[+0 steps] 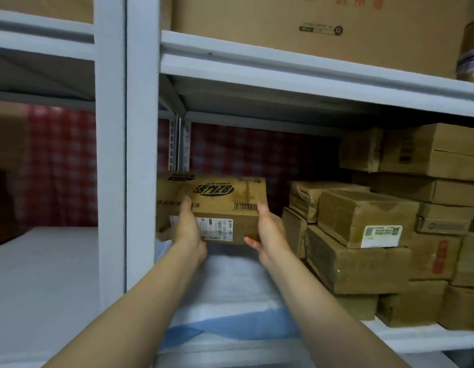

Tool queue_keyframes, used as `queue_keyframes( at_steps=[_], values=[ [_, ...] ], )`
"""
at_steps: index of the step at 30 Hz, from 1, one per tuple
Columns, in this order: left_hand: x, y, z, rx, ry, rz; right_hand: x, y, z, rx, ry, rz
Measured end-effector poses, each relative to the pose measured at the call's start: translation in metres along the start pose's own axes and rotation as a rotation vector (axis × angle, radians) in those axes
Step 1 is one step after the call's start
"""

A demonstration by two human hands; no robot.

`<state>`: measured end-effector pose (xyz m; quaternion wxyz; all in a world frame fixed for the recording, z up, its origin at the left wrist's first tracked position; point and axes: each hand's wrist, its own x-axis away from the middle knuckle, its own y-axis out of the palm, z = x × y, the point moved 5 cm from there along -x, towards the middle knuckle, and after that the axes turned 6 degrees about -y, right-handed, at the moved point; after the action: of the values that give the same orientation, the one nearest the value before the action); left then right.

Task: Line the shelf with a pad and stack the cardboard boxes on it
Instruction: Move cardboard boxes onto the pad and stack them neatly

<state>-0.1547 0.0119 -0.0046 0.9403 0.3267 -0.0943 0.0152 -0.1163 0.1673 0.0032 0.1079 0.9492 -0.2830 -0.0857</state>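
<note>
- Head view: the blue-and-white pad (230,293) already lies on the shelf (416,338); lining looks done.
- Left hand (188,229) and right hand (267,232) clamp a printed cardboard box (217,200) at the far left, above the pad.
- Stacked boxes (363,235) fill the right; this one is apparently not yet set down.

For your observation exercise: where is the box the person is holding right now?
In the head view, the box sits left of centre, gripped between the left hand and right hand, above the pad, left of the stacked boxes.
</note>
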Motion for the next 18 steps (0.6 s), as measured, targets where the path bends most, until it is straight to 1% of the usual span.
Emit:
queue_keyframes(
  at_steps=[2,3,4,6,7,8,10,11,15,18],
  values=[
    [-0.037,0.003,0.005,0.012,0.07,0.068,-0.028,0.007,0.001,0.007,-0.017,0.036],
    [-0.058,0.0,0.004,0.024,0.08,0.134,-0.042,0.01,0.002,0.008,-0.02,0.046],
    [-0.067,-0.006,0.006,-0.001,0.101,0.241,-0.054,0.012,0.001,0.004,-0.023,0.054],
    [-0.072,-0.009,0.015,-0.115,0.23,0.498,-0.076,0.016,0.0,-0.005,-0.013,0.061],
    [-0.072,-0.008,0.018,-0.164,0.302,0.579,-0.088,0.018,0.0,-0.006,-0.006,0.067],
    [-0.068,-0.003,0.019,-0.196,0.327,0.618,-0.098,0.019,0.001,-0.009,-0.001,0.078],
    [-0.08,0.005,0.018,-0.24,0.355,0.647,-0.115,0.02,0.0,0.025,-0.018,0.123],
    [-0.087,0.009,0.018,-0.264,0.36,0.635,-0.126,0.021,0.001,0.06,-0.033,0.149],
    [-0.118,0.017,0.015,-0.308,0.326,0.556,-0.146,0.027,0.012,0.101,-0.039,0.182],
    [-0.139,0.017,0.014,-0.349,0.299,0.489,-0.162,0.038,0.034,0.174,-0.026,0.205]
  ],
)
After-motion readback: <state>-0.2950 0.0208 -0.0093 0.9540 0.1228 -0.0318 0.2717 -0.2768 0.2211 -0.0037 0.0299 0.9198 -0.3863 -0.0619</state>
